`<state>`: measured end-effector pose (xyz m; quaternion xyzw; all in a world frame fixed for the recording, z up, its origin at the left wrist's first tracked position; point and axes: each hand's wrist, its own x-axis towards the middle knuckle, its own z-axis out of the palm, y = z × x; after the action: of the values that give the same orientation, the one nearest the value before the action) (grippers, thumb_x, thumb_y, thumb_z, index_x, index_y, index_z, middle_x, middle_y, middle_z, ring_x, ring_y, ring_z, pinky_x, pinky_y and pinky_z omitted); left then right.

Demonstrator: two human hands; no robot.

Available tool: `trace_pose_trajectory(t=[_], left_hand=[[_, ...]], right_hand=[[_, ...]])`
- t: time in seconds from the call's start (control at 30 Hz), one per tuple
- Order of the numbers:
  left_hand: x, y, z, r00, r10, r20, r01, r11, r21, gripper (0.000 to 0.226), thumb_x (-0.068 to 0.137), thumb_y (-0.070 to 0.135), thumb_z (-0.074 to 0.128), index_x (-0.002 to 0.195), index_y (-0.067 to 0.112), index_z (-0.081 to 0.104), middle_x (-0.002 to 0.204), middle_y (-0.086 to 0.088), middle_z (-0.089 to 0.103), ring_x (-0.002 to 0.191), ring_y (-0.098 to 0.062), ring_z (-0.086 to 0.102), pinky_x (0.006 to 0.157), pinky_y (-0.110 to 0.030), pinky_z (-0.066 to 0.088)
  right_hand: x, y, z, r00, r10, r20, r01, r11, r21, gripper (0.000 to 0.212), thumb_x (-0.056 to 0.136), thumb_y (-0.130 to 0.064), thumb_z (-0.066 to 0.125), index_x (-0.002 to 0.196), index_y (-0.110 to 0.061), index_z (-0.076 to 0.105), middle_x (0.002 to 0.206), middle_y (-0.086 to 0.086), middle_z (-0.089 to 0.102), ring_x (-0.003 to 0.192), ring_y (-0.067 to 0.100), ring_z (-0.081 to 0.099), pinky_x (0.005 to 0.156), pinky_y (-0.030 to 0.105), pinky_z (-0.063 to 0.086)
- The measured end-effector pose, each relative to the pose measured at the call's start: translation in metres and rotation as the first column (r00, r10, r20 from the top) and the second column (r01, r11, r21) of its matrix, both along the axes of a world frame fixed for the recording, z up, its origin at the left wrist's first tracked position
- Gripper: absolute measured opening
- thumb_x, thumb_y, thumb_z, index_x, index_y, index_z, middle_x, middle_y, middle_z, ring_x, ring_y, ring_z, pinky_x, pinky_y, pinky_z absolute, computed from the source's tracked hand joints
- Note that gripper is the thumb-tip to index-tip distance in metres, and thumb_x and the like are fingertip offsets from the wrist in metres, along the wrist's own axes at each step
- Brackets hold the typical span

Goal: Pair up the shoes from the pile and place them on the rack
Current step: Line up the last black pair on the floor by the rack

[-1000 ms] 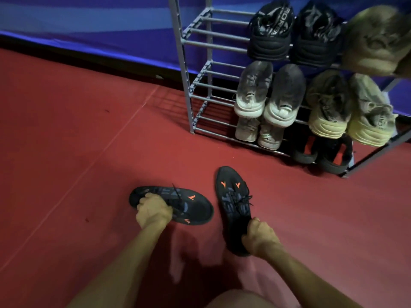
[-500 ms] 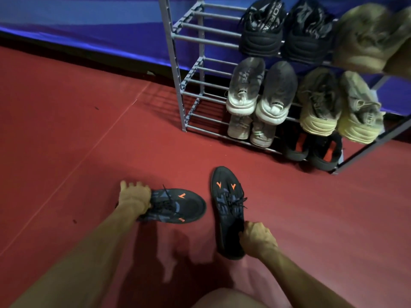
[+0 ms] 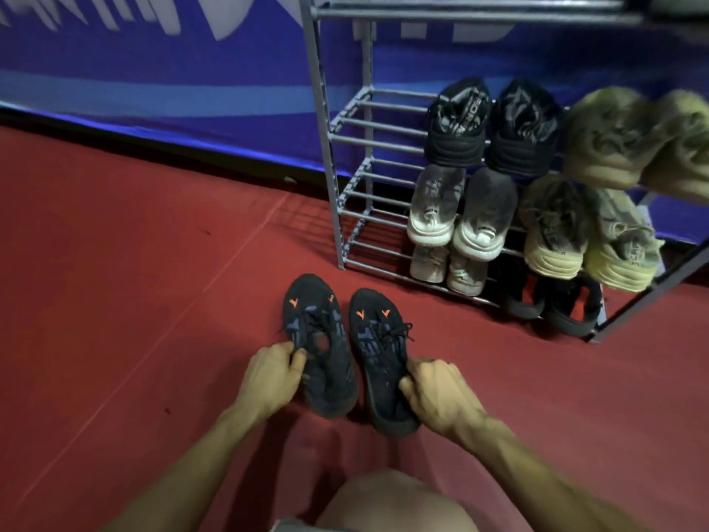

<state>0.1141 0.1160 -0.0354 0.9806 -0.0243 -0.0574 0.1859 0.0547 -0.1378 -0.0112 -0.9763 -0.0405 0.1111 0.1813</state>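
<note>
Mid-frame, the left hand [image 3: 273, 378] and right hand [image 3: 437, 397] each gripped a black shoe [image 3: 318, 347]; better lift both level toward the rack [image 3: 333, 193], upper right.

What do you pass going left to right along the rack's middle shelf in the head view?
Bare grey metal bars → pair of grey mesh sneakers with white heels → pair of olive-tan lace-up sneakers with pale yellow soles.

shoe pair [image 3: 347, 347] side by side, before rack [image 3: 330, 178]
</note>
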Motion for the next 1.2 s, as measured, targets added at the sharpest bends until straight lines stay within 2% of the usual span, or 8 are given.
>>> trace_pose_trajectory(t=[0.13,0.3,0.63,0.8,0.9,1.0,1.13,1.2], left_hand=[[0.016,0.006,0.069,0.954,0.146,0.263,-0.103,0.98,-0.171,0.038,0.091,0.036,0.046,0.063,0.011,0.05,0.068,-0.023,0.068,0.074,-0.045,0.065,0.062,-0.043,0.044],[0.038,0.016,0.172,0.821,0.177,0.544,-0.019,0.959,-0.283,0.039,0.093,0.036,0.043,0.083,0.007,0.067,0.064,-0.014,0.073,0.072,-0.037,0.071,0.06,-0.036,0.043],[0.112,-0.057,0.34,0.63,-0.049,0.775,0.272,0.949,-0.161,0.047,0.093,0.043,0.038,0.073,0.004,0.055,0.065,-0.02,0.063,0.069,-0.042,0.062,0.059,-0.044,0.044],[0.152,-0.117,0.395,0.719,-0.086,0.689,0.323,0.92,-0.222,0.043,0.099,0.036,0.044,0.068,0.006,0.047,0.057,-0.009,0.052,0.064,-0.038,0.051,0.058,-0.039,0.035],[0.177,-0.153,0.411,0.822,-0.116,0.558,0.312,0.911,-0.27,0.043,0.099,0.039,0.04,0.067,0.01,0.047,0.064,-0.009,0.056,0.072,-0.037,0.056,0.062,-0.04,0.04],[0.192,-0.184,0.408,0.932,-0.097,0.35,0.226,0.909,-0.351,0.039,0.099,0.038,0.038,0.085,0.007,0.057,0.09,-0.019,0.066,0.089,-0.039,0.059,0.07,-0.038,0.039],[0.181,-0.205,0.384,0.992,0.026,0.125,0.025,0.921,-0.39,0.052,0.096,0.038,0.037,0.126,-0.003,0.051,0.13,-0.027,0.057,0.111,-0.045,0.058,0.085,-0.041,0.053],[0.171,-0.207,0.372,0.999,0.039,0.008,-0.029,0.859,-0.511,0.06,0.096,0.043,0.038,0.138,0.0,0.042,0.141,-0.022,0.049,0.116,-0.042,0.056,0.068,-0.043,0.062]], right_hand=[[0.032,0.011,0.067,0.957,0.121,0.265,-0.132,0.991,0.023,0.023,0.09,-0.036,0.035,0.078,-0.018,0.043,0.091,0.013,0.065,0.086,0.04,0.061,0.072,0.042,0.042],[0.063,0.015,0.162,0.824,0.109,0.557,-0.17,0.984,0.059,0.029,0.085,-0.033,0.037,0.071,-0.012,0.05,0.072,0.011,0.058,0.07,0.033,0.057,0.061,0.039,0.038],[0.081,-0.044,0.284,0.535,-0.179,0.826,0.085,0.984,0.158,0.023,0.084,-0.024,0.046,0.064,-0.015,0.039,0.061,-0.001,0.041,0.059,0.025,0.048,0.058,0.036,0.031],[0.095,-0.08,0.338,0.473,-0.292,0.832,0.249,0.949,0.191,0.028,0.085,-0.019,0.051,0.063,-0.016,0.034,0.059,-0.004,0.033,0.057,0.028,0.04,0.056,0.035,0.022],[0.111,-0.096,0.364,0.461,-0.428,0.777,0.382,0.886,0.261,0.024,0.089,-0.019,0.048,0.068,-0.01,0.041,0.066,0.007,0.048,0.066,0.035,0.049,0.059,0.037,0.031],[0.128,-0.107,0.376,0.599,-0.558,0.574,0.493,0.822,0.284,0.02,0.096,-0.027,0.04,0.095,-0.008,0.047,0.1,0.022,0.061,0.092,0.042,0.057,0.073,0.042,0.041],[0.137,-0.112,0.364,0.758,-0.487,0.433,0.489,0.865,0.117,0.046,0.092,-0.038,0.045,0.127,-0.01,0.037,0.127,0.024,0.051,0.113,0.044,0.052,0.091,0.046,0.044],[0.136,-0.111,0.352,0.812,-0.403,0.422,0.456,0.889,-0.028,0.064,0.088,-0.044,0.051,0.142,-0.017,0.027,0.132,0.022,0.045,0.118,0.043,0.049,0.098,0.047,0.044]])
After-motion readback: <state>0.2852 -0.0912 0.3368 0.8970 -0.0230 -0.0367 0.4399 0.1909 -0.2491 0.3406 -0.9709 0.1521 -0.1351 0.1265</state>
